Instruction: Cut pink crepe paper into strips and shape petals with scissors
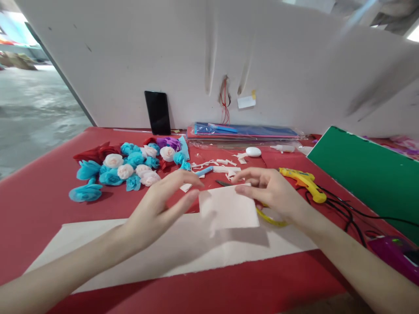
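A small folded-looking piece of pale pink paper [229, 208] is pinched at its upper right corner by my right hand [266, 189], thumb in front. Scissors with yellow handles [273, 220] show below and behind that hand, their dark blade tip poking out left of the fingers; whether the fingers also hold them is hidden. My left hand [166, 198] hovers at the paper's left edge, thumb and fingers apart, with nothing in it. Beneath both hands a long strip of pale pink paper [131, 261] lies across the red table [108, 209], and the small piece casts a shadow on it.
Blue, pale pink, red and purple paper flowers [131, 165] are heaped at left. Paper scraps [225, 169] and a white oval object [253, 151] lie ahead. A yellow glue gun [304, 181] with black cable is at right, beside a green board [366, 174]. A phone [157, 113] leans on the wall.
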`<move>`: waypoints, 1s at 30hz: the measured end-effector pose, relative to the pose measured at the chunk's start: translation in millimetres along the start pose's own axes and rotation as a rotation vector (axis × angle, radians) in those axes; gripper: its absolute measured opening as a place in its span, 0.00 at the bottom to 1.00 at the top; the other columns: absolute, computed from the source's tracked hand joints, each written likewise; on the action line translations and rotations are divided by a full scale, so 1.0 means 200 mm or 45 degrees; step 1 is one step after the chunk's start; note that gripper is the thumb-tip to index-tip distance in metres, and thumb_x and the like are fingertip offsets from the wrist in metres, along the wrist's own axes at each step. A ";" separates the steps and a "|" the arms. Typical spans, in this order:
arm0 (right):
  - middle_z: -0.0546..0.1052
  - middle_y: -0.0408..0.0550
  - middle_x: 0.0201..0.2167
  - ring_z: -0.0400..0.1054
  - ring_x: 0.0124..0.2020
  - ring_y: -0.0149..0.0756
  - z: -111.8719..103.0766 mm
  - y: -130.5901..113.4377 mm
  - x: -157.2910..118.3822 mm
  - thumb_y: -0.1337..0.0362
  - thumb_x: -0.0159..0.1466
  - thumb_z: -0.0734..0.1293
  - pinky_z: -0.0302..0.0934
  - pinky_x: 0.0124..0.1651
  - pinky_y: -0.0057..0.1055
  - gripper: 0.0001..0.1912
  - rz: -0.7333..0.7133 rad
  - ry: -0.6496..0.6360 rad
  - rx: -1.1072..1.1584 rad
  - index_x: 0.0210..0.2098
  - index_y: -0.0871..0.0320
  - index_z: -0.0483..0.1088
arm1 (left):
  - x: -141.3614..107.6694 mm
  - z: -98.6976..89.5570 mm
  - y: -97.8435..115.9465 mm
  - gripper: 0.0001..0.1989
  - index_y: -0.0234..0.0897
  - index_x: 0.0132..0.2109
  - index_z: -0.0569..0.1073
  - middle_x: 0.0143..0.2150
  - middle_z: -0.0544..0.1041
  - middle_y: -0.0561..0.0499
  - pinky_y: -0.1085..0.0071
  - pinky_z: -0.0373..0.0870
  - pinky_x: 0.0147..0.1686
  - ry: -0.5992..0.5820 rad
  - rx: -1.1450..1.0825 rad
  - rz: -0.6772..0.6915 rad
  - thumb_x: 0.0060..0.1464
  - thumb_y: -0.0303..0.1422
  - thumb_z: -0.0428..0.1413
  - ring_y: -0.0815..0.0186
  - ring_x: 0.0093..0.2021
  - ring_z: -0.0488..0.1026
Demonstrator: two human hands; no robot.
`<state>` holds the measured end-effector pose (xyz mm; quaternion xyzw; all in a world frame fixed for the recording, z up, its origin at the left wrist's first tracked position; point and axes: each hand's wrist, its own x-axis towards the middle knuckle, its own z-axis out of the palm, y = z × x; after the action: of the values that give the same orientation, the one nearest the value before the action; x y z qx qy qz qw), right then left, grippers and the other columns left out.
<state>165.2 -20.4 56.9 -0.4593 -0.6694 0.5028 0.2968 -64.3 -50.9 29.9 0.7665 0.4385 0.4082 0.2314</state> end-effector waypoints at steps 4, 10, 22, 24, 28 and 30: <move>0.63 0.32 0.15 0.56 0.13 0.18 0.10 0.00 -0.04 0.65 0.58 0.68 0.51 0.16 0.14 0.05 -0.009 0.078 0.176 0.35 0.58 0.70 | -0.07 0.05 0.07 0.13 0.40 0.46 0.70 0.46 0.75 0.49 0.71 0.66 0.47 -0.240 -0.010 0.062 0.53 0.35 0.55 0.62 0.46 0.71; 0.71 0.38 0.21 0.65 0.20 0.20 0.20 0.02 -0.10 0.59 0.62 0.66 0.60 0.22 0.14 0.08 -0.073 -0.138 0.487 0.33 0.58 0.71 | -0.11 0.09 0.17 0.17 0.42 0.50 0.69 0.45 0.76 0.51 0.70 0.69 0.45 -0.537 -0.532 -0.386 0.52 0.39 0.55 0.62 0.44 0.73; 0.68 0.43 0.36 0.63 0.33 0.25 0.12 -0.04 -0.09 0.66 0.60 0.65 0.62 0.31 0.17 0.12 -0.339 0.369 0.179 0.45 0.54 0.66 | -0.06 0.09 0.12 0.09 0.36 0.29 0.75 0.28 0.77 0.56 0.75 0.71 0.38 -0.257 -1.015 -0.720 0.55 0.34 0.56 0.68 0.34 0.73; 0.67 0.44 0.40 0.62 0.36 0.27 0.09 -0.05 -0.06 0.63 0.59 0.66 0.62 0.37 0.20 0.15 -0.283 0.469 0.110 0.45 0.54 0.66 | -0.06 0.09 0.13 0.07 0.37 0.30 0.76 0.30 0.79 0.55 0.74 0.73 0.39 -0.171 -1.162 -0.733 0.55 0.32 0.57 0.68 0.35 0.74; 0.72 0.46 0.38 0.67 0.37 0.32 0.08 -0.04 -0.04 0.56 0.59 0.66 0.63 0.39 0.27 0.16 -0.037 0.075 0.200 0.43 0.57 0.68 | -0.06 0.11 0.13 0.06 0.38 0.35 0.78 0.34 0.81 0.52 0.73 0.73 0.40 -0.122 -1.363 -0.757 0.57 0.31 0.56 0.68 0.35 0.75; 0.74 0.46 0.34 0.69 0.34 0.33 0.10 -0.03 -0.05 0.57 0.58 0.67 0.64 0.37 0.28 0.15 -0.021 -0.074 0.249 0.41 0.58 0.69 | -0.07 0.11 0.12 0.06 0.38 0.37 0.78 0.35 0.81 0.52 0.73 0.72 0.41 -0.136 -1.436 -0.753 0.57 0.30 0.55 0.68 0.35 0.75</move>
<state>149.9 -38.6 56.1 -0.4078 -0.6292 0.5764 0.3250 -38.0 -75.1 28.9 0.3927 0.3372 0.4563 0.7238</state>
